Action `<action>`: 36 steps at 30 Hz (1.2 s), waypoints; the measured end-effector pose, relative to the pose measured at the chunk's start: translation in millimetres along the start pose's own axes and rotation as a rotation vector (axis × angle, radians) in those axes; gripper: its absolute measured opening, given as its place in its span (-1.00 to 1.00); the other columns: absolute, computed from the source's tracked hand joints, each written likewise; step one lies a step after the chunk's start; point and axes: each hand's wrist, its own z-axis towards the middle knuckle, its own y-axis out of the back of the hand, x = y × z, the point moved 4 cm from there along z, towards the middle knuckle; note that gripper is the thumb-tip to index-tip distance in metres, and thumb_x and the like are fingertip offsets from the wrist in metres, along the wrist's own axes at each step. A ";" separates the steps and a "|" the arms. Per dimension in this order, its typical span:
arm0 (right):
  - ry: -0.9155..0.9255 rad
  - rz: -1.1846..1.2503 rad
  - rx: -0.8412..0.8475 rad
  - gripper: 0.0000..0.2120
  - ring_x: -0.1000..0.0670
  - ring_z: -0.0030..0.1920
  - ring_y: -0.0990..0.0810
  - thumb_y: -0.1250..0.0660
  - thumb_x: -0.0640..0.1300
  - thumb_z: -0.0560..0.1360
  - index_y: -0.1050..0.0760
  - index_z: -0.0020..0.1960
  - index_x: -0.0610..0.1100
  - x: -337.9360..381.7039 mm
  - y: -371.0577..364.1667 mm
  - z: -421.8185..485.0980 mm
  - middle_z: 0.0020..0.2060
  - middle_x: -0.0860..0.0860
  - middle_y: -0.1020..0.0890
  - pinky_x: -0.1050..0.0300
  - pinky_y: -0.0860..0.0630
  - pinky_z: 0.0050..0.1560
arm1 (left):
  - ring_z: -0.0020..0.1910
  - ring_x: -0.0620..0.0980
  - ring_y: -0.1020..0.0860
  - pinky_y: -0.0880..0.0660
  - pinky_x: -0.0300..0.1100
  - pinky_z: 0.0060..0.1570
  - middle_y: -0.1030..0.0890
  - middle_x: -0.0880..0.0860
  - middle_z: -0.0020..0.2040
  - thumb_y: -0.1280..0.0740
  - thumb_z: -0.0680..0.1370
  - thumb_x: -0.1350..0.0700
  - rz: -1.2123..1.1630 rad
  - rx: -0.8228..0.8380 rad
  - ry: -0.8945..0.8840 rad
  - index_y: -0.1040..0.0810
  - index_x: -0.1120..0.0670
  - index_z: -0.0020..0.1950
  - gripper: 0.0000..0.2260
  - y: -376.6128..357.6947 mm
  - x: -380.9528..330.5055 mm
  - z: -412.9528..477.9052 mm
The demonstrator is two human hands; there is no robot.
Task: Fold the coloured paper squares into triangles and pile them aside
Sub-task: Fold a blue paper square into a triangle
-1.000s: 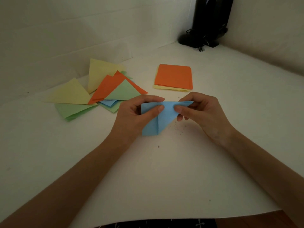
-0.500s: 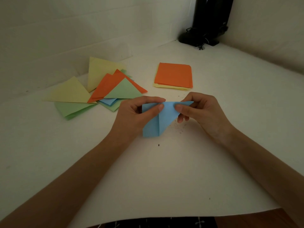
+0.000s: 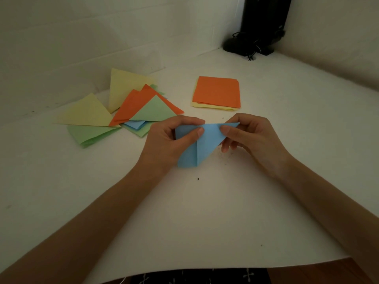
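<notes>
At the left, a loose pile of folded paper triangles (image 3: 123, 111) in yellow, green, orange and blue is spread on the white table surface (image 3: 205, 222). Its lower sheets are overlapped by the upper ones. Only a small part of a blue triangle is exposed beneath a green one, so the number of pieces cannot be established.

The light blue folded paper sheet (image 3: 207, 140) is held in front of the person, between the pile and the stack and nearer to the person than either. Its left portion is covered by the left hand (image 3: 164, 144), which pinches the upper edge between thumb and forefinger. A straight upper edge, sides tapering downward and one vertical fold line through the middle are shown. Contact between its lower corner and the surface cannot be determined.

The right tip is pinched by the right hand (image 3: 252, 138) between thumb and forefinger; the remaining fingers are curled behind the sheet.

Behind the hands, a stack of unfolded paper squares (image 3: 217, 92) is topped in orange, with only yellow edges exposed below.

A black object (image 3: 260, 27) in the far corner is cut off by the upper frame edge and cannot be identified.
</notes>
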 end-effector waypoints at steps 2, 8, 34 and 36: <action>0.003 0.046 -0.019 -0.84 0.01 -0.41 -0.57 -0.31 -0.13 0.45 -0.55 -0.18 -0.23 0.7 2.4 0.8 -0.37 -0.04 -0.65 0.23 -0.41 -0.34 | -0.14 -0.31 -0.54 -0.45 -0.41 -0.19 -0.63 -0.28 -0.17 -0.42 0.47 0.25 -0.003 -0.006 0.016 -0.61 -0.08 -0.14 -0.80 0.6 1.6 0.7; -0.008 0.026 -0.024 -0.81 -0.02 -0.42 -0.57 -0.31 -0.14 0.47 -0.59 -0.21 -0.24 -0.1 5.2 1.8 -0.34 -0.10 -0.67 0.19 -0.39 -0.34 | -0.14 -0.33 -0.55 -0.44 -0.43 -0.17 -0.63 -0.30 -0.20 -0.42 0.46 0.25 -0.035 -0.021 0.061 -0.61 -0.06 -0.16 -0.81 -0.8 4.8 3.2; 0.035 -0.021 -0.049 -0.81 0.19 -0.45 -0.41 -0.30 -0.23 0.53 -0.50 -0.27 -0.19 2.8 -19.6 -2.2 -0.44 0.03 -0.58 0.39 -0.32 -0.36 | -0.15 -0.15 -0.63 -0.46 -0.26 -0.05 -0.68 -0.02 -0.23 -0.37 0.47 0.12 -0.361 -0.079 0.399 -0.68 0.02 -0.23 -0.88 -28.6 5.7 -7.6; 0.028 -0.019 0.007 -0.81 0.18 -0.47 -0.37 -0.30 -0.26 0.52 -0.49 -0.27 -0.21 3.7 -19.8 -2.2 -0.46 0.03 -0.57 0.37 -0.29 -0.39 | -0.20 -0.16 -0.62 -0.47 -0.30 -0.13 -0.68 -0.02 -0.26 -0.38 0.46 0.13 -0.389 -0.090 0.413 -0.68 0.03 -0.28 -0.87 -24.8 6.8 -7.2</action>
